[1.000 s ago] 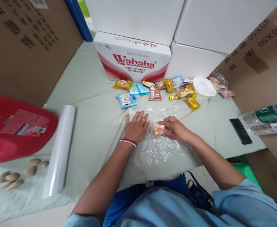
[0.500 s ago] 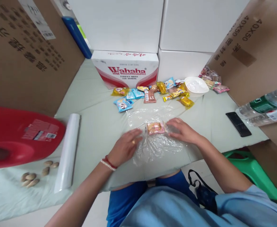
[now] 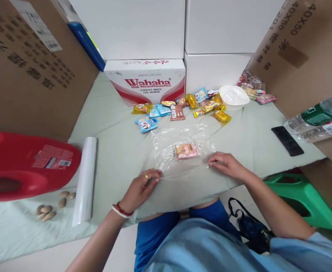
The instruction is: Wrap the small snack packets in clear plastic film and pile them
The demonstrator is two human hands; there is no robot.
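Note:
A sheet of clear plastic film (image 3: pixel 166 151) lies spread on the cloth-covered table in front of me. On its middle rests a small pink-and-yellow wrapped snack (image 3: pixel 186 150). My left hand (image 3: pixel 141 187) pinches the film's near left corner between thumb and fingers. At the near right corner, my right hand (image 3: pixel 228 164) pinches the film the same way. Neither hand touches the snack. Behind the film lie several wrapped snacks, among them a blue packet (image 3: pixel 146 123), a brown packet (image 3: pixel 177 112) and a yellow packet (image 3: pixel 222 116).
A white bowl (image 3: pixel 234 97) stands behind, near more packets (image 3: pixel 251 87). To the left are a film roll (image 3: pixel 85 181), walnut-like lumps (image 3: pixel 45 212) and a red jug (image 3: pixel 32 166). A black phone (image 3: pixel 287 141) and plastic bottles (image 3: pixel 319 115) lie right. A Wahaha box (image 3: pixel 149 81) stands at the back.
Both hands have moved from beside the snack toward me, to the film's near corners, and closed on them. The film's near edge now lies flatter and straighter. The view has shifted slightly.

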